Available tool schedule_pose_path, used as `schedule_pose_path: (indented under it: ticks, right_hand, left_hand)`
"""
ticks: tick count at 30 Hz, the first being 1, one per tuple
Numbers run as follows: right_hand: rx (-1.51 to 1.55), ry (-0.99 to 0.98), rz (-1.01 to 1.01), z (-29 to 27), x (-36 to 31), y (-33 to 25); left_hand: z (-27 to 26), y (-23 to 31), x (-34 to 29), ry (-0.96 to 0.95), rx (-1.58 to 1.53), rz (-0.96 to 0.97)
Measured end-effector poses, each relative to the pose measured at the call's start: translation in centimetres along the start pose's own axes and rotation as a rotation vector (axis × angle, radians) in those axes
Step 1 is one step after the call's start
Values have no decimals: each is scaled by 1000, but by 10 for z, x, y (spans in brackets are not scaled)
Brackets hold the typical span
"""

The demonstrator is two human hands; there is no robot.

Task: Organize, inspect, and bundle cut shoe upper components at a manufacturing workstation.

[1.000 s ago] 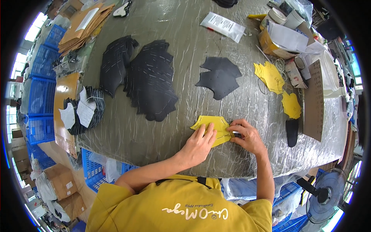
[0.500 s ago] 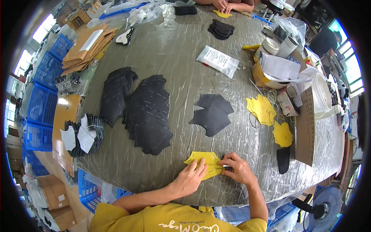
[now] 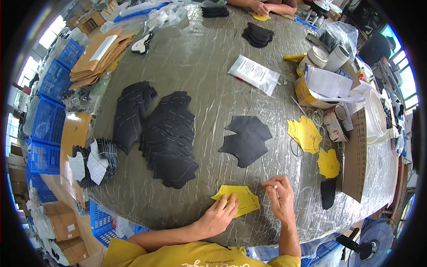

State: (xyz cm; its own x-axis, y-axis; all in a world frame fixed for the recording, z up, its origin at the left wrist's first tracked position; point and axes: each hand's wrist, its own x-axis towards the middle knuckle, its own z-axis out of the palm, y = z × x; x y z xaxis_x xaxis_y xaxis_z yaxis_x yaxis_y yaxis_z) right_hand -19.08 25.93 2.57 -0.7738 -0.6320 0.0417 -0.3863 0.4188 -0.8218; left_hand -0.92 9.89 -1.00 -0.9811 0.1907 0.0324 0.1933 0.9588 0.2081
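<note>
A yellow slotted template (image 3: 248,203) lies at the table's near edge in front of me. My left hand (image 3: 217,218) rests flat on it, fingers stretched over its left half. To the right of the template and apart from it, my right hand (image 3: 282,204) is raised, its fingers closed round a small white pen-like stick (image 3: 275,187), mostly hidden by the fingers. Beyond the template lie two overlapping black cut pieces (image 3: 243,144). Whether another piece lies beneath the template I cannot tell.
Large fanned piles of black pieces (image 3: 171,142) cover the left. More yellow templates (image 3: 304,135), a black strip (image 3: 328,193) and a cluttered carton (image 3: 307,91) are at right. A white plastic packet (image 3: 253,73) lies farther off. Across the table, another person's hands (image 3: 261,9) rest by a yellow piece.
My right hand has lifted off the template and moved right, carrying the white stick. My left hand has stayed on the template. The whole view has shifted slightly.
</note>
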Motion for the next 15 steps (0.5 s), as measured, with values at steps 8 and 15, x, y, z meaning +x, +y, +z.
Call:
schedule_pose_path:
  ticks: [8,15]
  right_hand:
    - [38,-8,-211,31,13,-2]
    - [40,-128,-352,66,11,2]
  left_hand:
    - [0,-6,4,6,17,-27]
    - [17,-5,8,95,76,-72]
